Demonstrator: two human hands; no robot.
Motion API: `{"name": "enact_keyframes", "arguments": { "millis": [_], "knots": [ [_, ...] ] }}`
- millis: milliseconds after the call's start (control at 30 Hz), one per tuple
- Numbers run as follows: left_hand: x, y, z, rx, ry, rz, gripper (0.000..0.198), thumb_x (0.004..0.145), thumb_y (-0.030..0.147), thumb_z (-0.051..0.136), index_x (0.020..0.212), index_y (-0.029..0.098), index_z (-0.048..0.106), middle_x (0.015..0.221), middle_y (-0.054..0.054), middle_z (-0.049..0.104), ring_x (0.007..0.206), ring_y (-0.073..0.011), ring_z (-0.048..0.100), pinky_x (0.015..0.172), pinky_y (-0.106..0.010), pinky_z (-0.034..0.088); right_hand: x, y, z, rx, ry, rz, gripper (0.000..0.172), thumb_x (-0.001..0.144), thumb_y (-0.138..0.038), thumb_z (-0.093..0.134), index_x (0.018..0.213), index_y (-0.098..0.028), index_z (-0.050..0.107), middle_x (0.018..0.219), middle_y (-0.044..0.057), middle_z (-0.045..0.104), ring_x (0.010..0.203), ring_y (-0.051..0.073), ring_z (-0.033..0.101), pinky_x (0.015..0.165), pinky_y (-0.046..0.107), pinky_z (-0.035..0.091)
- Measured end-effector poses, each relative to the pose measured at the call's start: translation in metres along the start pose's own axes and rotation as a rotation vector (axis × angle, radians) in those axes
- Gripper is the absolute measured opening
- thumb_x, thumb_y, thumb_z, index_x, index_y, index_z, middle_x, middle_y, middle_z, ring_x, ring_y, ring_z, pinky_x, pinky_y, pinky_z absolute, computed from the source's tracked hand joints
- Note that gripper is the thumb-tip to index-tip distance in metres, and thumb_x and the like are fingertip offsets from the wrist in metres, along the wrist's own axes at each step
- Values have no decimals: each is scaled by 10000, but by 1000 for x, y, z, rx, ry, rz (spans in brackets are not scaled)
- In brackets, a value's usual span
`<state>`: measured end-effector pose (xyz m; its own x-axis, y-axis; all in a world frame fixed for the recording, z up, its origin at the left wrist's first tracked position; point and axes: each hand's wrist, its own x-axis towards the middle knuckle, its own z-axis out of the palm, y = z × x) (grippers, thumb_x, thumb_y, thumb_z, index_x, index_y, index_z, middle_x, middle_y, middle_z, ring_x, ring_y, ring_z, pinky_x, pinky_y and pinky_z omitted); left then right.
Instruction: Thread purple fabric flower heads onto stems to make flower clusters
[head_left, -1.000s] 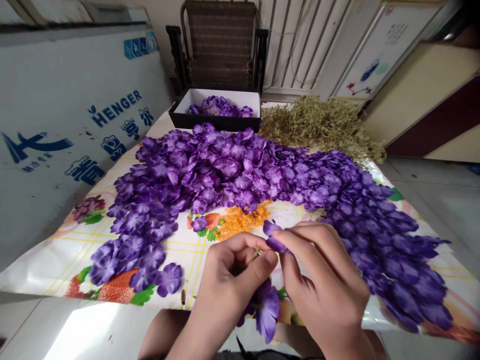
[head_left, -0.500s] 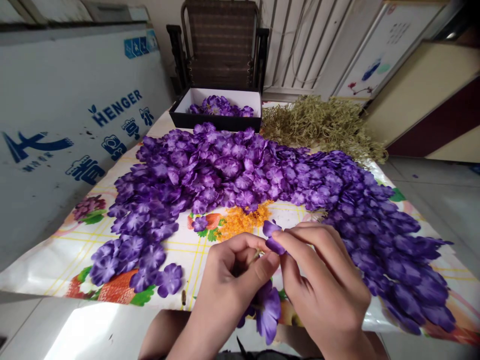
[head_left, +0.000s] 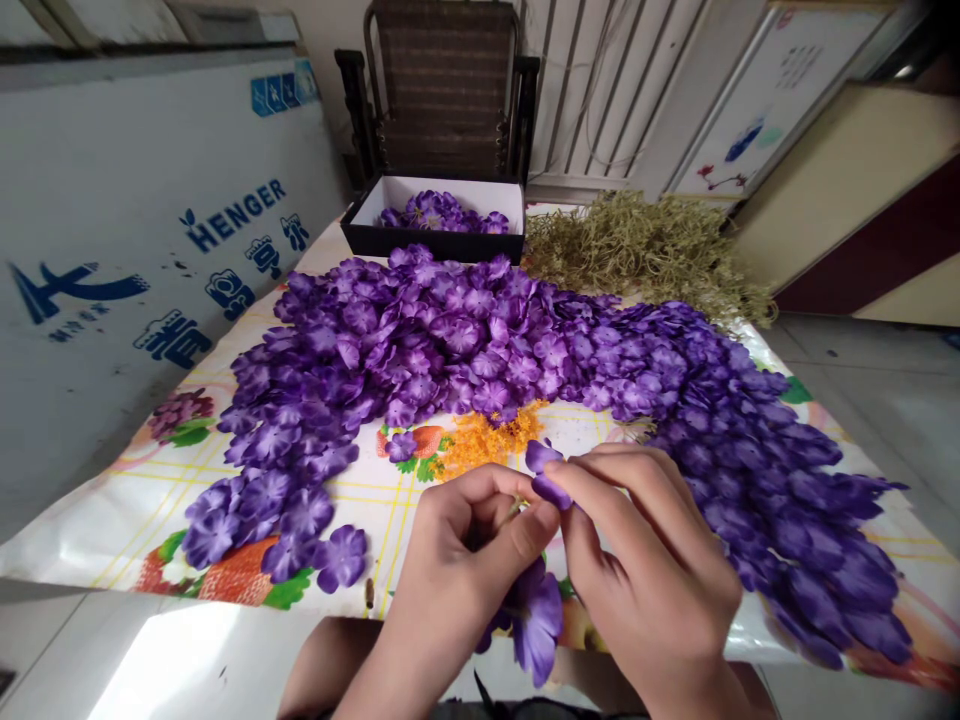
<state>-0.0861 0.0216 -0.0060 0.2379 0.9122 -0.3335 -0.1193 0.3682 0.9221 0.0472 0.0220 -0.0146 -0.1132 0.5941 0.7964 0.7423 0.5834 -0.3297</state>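
My left hand (head_left: 480,545) pinches a thin pale-green stem between thumb and forefinger, just in front of the table edge. Below it hang artificial purple flowers (head_left: 536,630), partly hidden behind that hand. Fingertips of my right hand (head_left: 649,560) are closed on a small purple flower (head_left: 546,472), held right against the left fingertips. Whether the stem passes through this flower cannot be seen. Just beyond both hands lies a little heap of orange stamens (head_left: 484,445). A large curved pile of purple flower pieces (head_left: 457,335) spreads across the table around it.
On the patterned tablecloth (head_left: 375,495), a black box (head_left: 435,247) with purple flowers stands at the back. Beside it sits a bundle of olive-green stems (head_left: 645,245). A folding chair (head_left: 446,90) is behind the table, a white freezer (head_left: 135,200) on the left.
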Motion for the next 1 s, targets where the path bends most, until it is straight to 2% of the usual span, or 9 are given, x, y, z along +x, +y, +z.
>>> {"name": "enact_keyframes", "arguments": {
  "millis": [267,667,1000],
  "knots": [
    [0,0,-1,-8,-14,-13,264,780,416,672,812,157,638,529,71,363,481,-76,273,469,-231,194,2,-1,-1,3,-12,-1,177,837,22,557,872,-96,683,700,85,625,708,203,633,655,344,529],
    [-3,-1,-1,-52,-7,-22,191,792,362,663,771,175,632,527,70,359,483,-73,266,477,-229,205,0,-2,1,30,-14,-20,177,827,43,569,882,-76,687,714,95,630,723,206,621,652,359,523],
    [-1,1,0,-130,1,-49,168,762,298,670,707,165,583,512,75,363,472,-60,251,464,-211,164,0,-4,1,69,-30,-12,170,830,46,563,852,-79,677,698,92,623,733,210,613,671,364,515]
  ]
}}
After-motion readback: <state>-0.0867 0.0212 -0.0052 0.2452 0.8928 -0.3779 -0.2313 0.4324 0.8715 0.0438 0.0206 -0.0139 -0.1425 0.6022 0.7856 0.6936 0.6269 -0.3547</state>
